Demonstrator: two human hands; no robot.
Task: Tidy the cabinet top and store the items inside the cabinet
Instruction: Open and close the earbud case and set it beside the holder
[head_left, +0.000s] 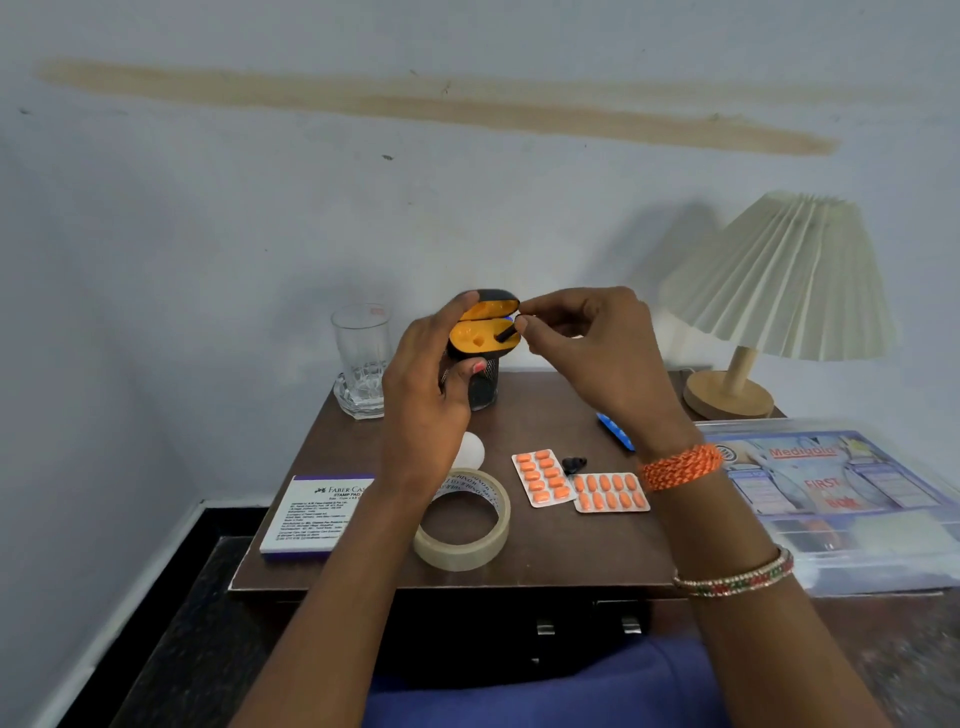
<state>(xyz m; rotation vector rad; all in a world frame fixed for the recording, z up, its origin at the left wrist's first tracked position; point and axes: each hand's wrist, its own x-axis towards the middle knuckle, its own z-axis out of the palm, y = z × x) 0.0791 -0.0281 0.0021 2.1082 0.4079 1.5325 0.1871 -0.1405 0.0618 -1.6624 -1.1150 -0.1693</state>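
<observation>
Left hand (423, 395) grips the open earbud case (484, 328) steady, so right-hand fingers (524, 323) pinching the earbud (505, 332) should angle its stem straight into 1 socket.

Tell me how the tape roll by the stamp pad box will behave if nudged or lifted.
The tape roll lies flat on its side, so it should slide rather than roll. Its hollow ring looks light and stiff. Stood on edge, it would probably roll off the cabinet top.

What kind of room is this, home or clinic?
Probably a home, likely a bedroom corner: a small dark cabinet like a bedside table against a plain wall, with a pleated-shade lamp, a drinking glass and loose tablet strips. The first aid box alone doesn't indicate a clinic.
</observation>
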